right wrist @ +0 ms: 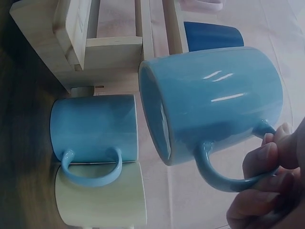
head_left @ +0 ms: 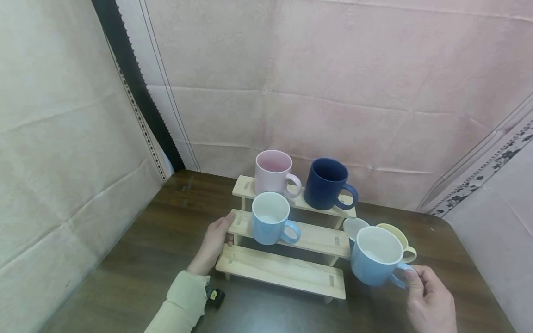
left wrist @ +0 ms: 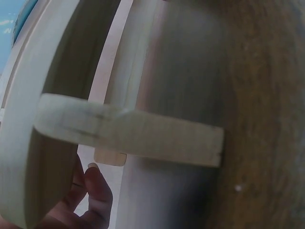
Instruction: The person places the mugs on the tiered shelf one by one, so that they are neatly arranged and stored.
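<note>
My right hand (head_left: 430,298) pinches the handle of a light blue mug (head_left: 368,264), holding it upright in the air at the right of a three-step wooden rack (head_left: 279,272). In the right wrist view the fingers curl round that handle. With my left hand (head_left: 213,245) I grip the left end of the rack's middle step; in the left wrist view, fingers (left wrist: 99,191) curl beneath the board. Another light blue mug (head_left: 266,229) stands on the middle step. On the top step are a pink mug (head_left: 266,178) and a dark blue mug (head_left: 322,194).
Behind the held mug, partly hidden, a third light blue mug (right wrist: 95,126) and a pale yellow mug (right wrist: 102,195) stand side by side on the dark wooden table (head_left: 137,249). Pale cloth (head_left: 333,83) hangs behind the table and at both sides.
</note>
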`<state>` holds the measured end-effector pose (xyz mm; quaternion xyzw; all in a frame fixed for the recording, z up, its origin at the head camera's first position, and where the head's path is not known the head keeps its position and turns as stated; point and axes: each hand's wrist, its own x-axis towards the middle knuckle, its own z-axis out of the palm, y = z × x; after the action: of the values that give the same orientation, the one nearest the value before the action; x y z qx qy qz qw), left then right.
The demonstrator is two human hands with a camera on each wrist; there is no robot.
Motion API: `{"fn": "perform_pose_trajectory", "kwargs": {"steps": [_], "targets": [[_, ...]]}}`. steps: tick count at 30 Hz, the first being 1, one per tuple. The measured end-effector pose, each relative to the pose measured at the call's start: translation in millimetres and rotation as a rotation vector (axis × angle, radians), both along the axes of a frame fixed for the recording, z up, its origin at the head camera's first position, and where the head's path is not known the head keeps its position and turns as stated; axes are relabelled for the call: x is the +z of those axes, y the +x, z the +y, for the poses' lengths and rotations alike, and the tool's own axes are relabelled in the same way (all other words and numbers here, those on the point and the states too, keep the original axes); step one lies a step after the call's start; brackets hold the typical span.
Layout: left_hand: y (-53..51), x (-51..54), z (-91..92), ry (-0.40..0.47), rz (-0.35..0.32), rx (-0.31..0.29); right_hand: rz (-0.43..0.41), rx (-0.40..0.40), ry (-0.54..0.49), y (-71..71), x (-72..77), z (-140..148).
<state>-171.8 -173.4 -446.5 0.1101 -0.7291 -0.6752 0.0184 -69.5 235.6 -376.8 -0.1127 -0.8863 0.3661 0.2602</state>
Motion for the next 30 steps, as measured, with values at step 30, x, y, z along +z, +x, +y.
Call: {"fn": "perform_pose_trajectory", "kwargs": {"steps": [30], "targets": [[0.6, 1.2, 0.7, -0.018, -0.017, 0.005, 0.052, 0.041, -0.015, 1.9, 13.5, -8.0]]}}
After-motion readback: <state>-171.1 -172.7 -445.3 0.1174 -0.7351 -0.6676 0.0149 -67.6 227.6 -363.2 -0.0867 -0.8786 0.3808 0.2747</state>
